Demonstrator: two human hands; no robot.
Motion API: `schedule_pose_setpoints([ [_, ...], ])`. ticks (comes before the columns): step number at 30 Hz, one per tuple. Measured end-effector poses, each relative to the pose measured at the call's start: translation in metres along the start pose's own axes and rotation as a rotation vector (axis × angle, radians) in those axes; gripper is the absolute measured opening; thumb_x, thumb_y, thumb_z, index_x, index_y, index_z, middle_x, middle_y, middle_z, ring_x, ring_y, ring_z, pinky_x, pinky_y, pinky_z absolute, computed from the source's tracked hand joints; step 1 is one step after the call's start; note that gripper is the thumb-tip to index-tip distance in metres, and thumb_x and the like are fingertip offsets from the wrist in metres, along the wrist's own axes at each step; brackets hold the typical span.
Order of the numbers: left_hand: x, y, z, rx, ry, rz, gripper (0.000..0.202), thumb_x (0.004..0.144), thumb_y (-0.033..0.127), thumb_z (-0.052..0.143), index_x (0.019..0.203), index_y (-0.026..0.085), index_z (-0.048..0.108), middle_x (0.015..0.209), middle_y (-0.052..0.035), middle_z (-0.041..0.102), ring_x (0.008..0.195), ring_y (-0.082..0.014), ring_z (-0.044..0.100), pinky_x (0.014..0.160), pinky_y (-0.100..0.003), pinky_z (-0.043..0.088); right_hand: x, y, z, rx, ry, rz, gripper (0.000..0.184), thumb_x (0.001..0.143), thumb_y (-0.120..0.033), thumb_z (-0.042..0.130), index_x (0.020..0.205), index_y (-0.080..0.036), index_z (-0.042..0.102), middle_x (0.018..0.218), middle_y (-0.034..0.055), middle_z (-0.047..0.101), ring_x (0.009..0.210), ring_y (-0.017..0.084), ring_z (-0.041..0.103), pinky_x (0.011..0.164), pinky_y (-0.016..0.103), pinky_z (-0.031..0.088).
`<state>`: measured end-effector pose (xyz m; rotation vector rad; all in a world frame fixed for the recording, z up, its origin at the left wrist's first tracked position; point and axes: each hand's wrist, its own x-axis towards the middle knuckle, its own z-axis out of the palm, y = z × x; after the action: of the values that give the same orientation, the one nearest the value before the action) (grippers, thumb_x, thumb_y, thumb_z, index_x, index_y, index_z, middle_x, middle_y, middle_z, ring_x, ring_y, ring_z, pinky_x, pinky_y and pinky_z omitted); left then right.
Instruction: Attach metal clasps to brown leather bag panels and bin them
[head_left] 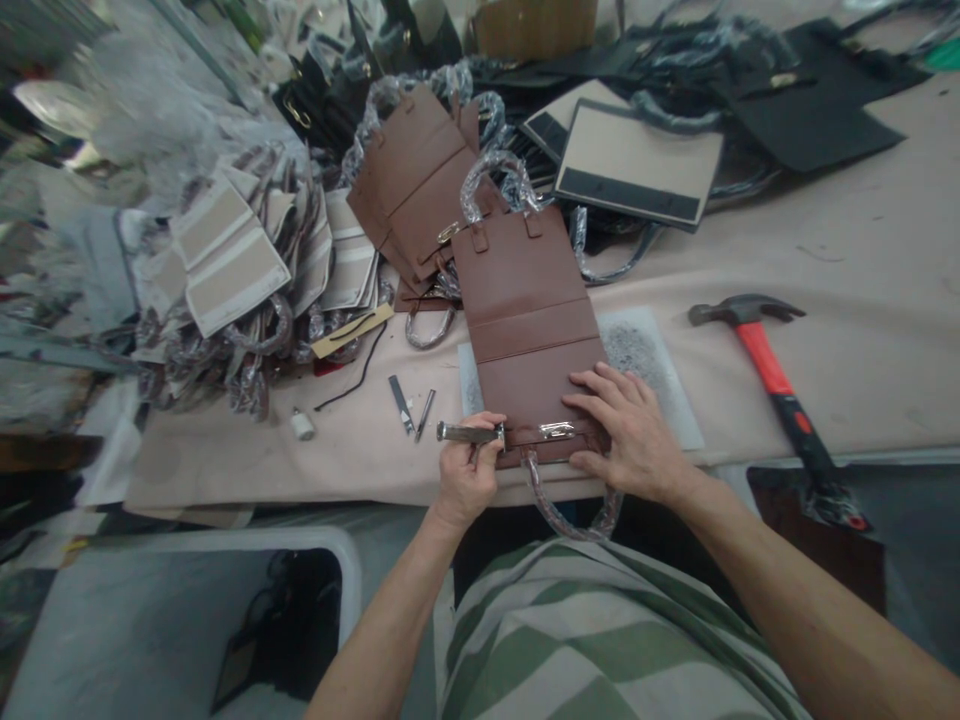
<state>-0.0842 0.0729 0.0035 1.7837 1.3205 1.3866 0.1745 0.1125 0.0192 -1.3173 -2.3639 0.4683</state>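
A brown leather bag panel (534, 340) lies flat before me, with plastic-wrapped handles at both ends. Near its close edge is a shiny metal clasp piece (556, 431). My left hand (469, 470) is closed around a metal punch-like tool (466, 433), held sideways at the panel's lower left edge. Fingers spread, my right hand (630, 430) rests on the panel's lower right part. Under the panel sits a pale, speckled board (652, 375). The near wrapped handle (541, 500) hangs over the table edge toward my lap.
A claw hammer (772, 375) with a red and black handle lies at the right. Left of the panel are a cutter blade (401, 403), a slim metal rod (424, 415) and a small white bottle (302, 424). Brown panels (412, 170) and pale panels (229, 255) are piled behind.
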Motion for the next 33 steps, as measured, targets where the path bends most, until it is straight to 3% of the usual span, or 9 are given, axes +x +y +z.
schedule_pose_setpoints([
  [6,0.004,0.003,0.003,0.122,-0.028,0.141,0.007,0.098,0.018,0.054,0.104,0.019,0.057,0.106,-0.0107,0.070,0.102,-0.0212,0.069,0.091,-0.038,0.058,0.000,0.000,0.001,-0.008,-0.006,0.000,0.065,0.074,-0.048,0.071,0.132,-0.023,0.058,0.152,0.0113,0.047,0.147,0.040,0.030,0.119,0.059,0.022],
  [20,0.007,0.009,0.005,0.164,0.025,0.078,0.007,0.097,0.021,0.055,0.101,0.018,0.060,0.101,-0.0094,0.071,0.096,-0.0206,0.070,0.087,-0.035,0.059,0.000,0.000,0.001,-0.021,-0.003,-0.012,0.065,0.075,-0.049,0.071,0.132,-0.022,0.059,0.151,0.0122,0.049,0.146,0.040,0.031,0.118,0.060,0.024],
  [33,0.011,0.007,0.004,0.153,-0.055,0.167,0.008,0.097,0.018,0.054,0.103,0.018,0.060,0.103,-0.0096,0.070,0.101,-0.0203,0.070,0.091,-0.035,0.058,0.000,-0.001,-0.001,-0.027,-0.002,-0.002,0.064,0.075,-0.047,0.073,0.132,-0.021,0.058,0.152,0.0134,0.048,0.147,0.040,0.032,0.118,0.062,0.025],
])
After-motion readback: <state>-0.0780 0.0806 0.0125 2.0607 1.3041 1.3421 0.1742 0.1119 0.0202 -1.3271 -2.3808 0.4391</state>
